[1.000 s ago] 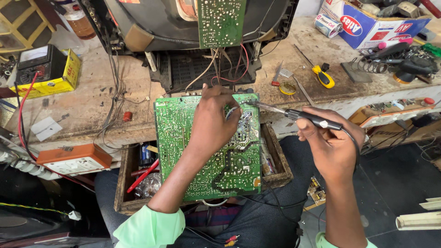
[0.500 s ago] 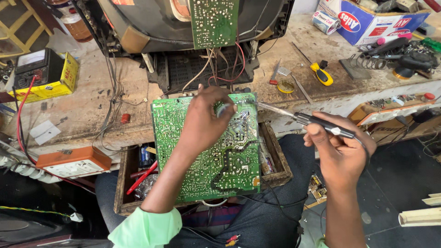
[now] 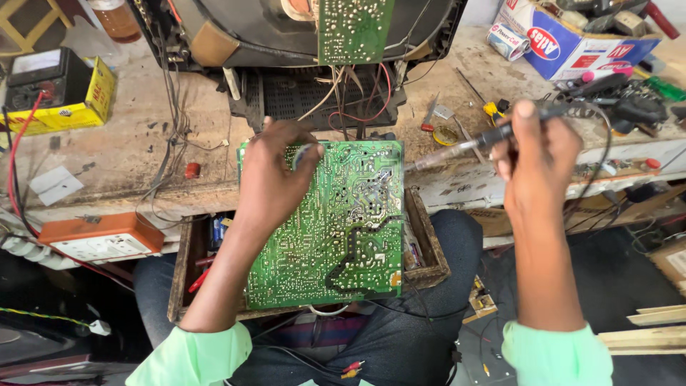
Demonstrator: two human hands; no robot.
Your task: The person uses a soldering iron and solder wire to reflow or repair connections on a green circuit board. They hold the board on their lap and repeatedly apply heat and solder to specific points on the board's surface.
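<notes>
A green circuit board (image 3: pixel 343 229), solder side up, lies over an open wooden drawer (image 3: pixel 429 250) above my lap. My left hand (image 3: pixel 275 179) rests on the board's upper left part, fingers curled at its top edge near a thin strand of solder wire. My right hand (image 3: pixel 536 154) is raised to the right of the board and grips a soldering iron (image 3: pixel 464 145). The iron's metal tip points left and hovers just off the board's upper right corner.
An opened television chassis (image 3: pixel 307 43) with a second green board (image 3: pixel 355 28) stands at the back of the worn workbench (image 3: pixel 128 150). A yellow multimeter (image 3: pixel 53 89) and an orange box (image 3: pixel 100 236) sit left; a cardboard box (image 3: pixel 564 43), tools and cables lie right.
My right hand has lifted the soldering iron up and away to the right, off the board. My left hand has stayed on the board's upper left.
</notes>
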